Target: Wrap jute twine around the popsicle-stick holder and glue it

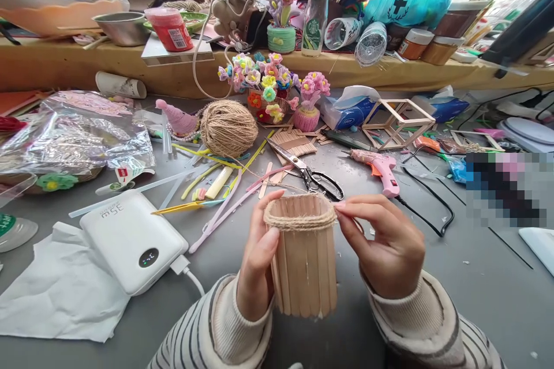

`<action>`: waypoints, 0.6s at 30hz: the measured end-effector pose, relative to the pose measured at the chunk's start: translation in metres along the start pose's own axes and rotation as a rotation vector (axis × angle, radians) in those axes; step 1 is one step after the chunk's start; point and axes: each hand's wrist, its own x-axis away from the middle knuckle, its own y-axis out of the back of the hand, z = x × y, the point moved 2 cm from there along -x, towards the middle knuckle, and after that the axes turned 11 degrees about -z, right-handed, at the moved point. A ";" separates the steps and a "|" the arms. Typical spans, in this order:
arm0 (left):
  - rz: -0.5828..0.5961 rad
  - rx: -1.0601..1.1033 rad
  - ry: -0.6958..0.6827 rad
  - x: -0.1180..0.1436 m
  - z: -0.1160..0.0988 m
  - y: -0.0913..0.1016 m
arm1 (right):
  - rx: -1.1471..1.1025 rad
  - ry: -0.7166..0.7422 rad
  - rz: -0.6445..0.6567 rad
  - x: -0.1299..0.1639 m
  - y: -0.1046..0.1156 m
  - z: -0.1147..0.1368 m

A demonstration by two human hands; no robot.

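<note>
1. Holding the stick cup (305,277) mouth-up from its left side, the left hand (255,259) sets its thumb against the front wall just under the rim, with the other fingers (269,197) curved around the left edge.
2. The right hand (387,248) has its thumb and forefinger pressed together at the right end of the rim, pinching the twine (300,222) there; the remaining fingers are bent in toward the palm.
3. The cup, walled with flat wooden sticks set side by side, is between the two hands at the near middle of the worktop (142,328). Whether its base touches the surface, I cannot tell. Several rounds of twine circle its top edge.
4. Beyond the cup lie black-handled scissors (305,170), blades pointing away to the left, next to a pile of loose sticks (294,147).
5. A ball of jute (228,128) rests left of that pile, and a thin strand runs from it toward the cup.
6. Past the right hand, a pink glue gun (378,170) stands with its black cord trailing right.
7. Well to the left, a white power bank (134,242) partly covers a creased white sheet (64,294).
</note>
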 end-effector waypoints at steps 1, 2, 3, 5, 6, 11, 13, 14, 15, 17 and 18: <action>-0.003 -0.011 -0.021 -0.002 0.000 0.000 | 0.009 -0.005 0.000 -0.001 -0.002 -0.002; -0.007 -0.018 -0.046 -0.004 0.001 0.000 | 0.016 -0.009 0.000 -0.001 -0.004 -0.003; -0.010 -0.015 -0.070 -0.006 0.001 0.000 | 0.021 -0.012 -0.001 -0.001 -0.005 -0.005; -0.008 -0.005 -0.112 -0.010 0.003 0.001 | 0.022 -0.018 -0.001 -0.001 -0.009 -0.008; -0.006 -0.013 -0.124 -0.012 0.004 0.001 | 0.018 -0.023 -0.001 -0.001 -0.010 -0.009; 0.027 -0.048 -0.120 -0.018 0.005 0.004 | -0.035 -0.083 0.012 -0.001 -0.014 -0.013; 0.039 -0.053 -0.101 -0.018 0.004 0.005 | -0.051 -0.091 0.008 0.000 -0.014 -0.013; 0.042 -0.050 -0.097 -0.018 0.004 0.005 | -0.055 -0.090 0.003 0.000 -0.013 -0.013; 0.043 -0.046 -0.091 -0.018 0.004 0.006 | -0.056 -0.088 -0.001 0.001 -0.013 -0.013; 0.040 -0.039 -0.055 -0.018 0.005 0.006 | -0.050 -0.089 -0.005 0.001 -0.012 -0.013; 0.035 -0.032 -0.023 -0.017 0.005 0.006 | -0.043 -0.089 -0.004 0.001 -0.012 -0.013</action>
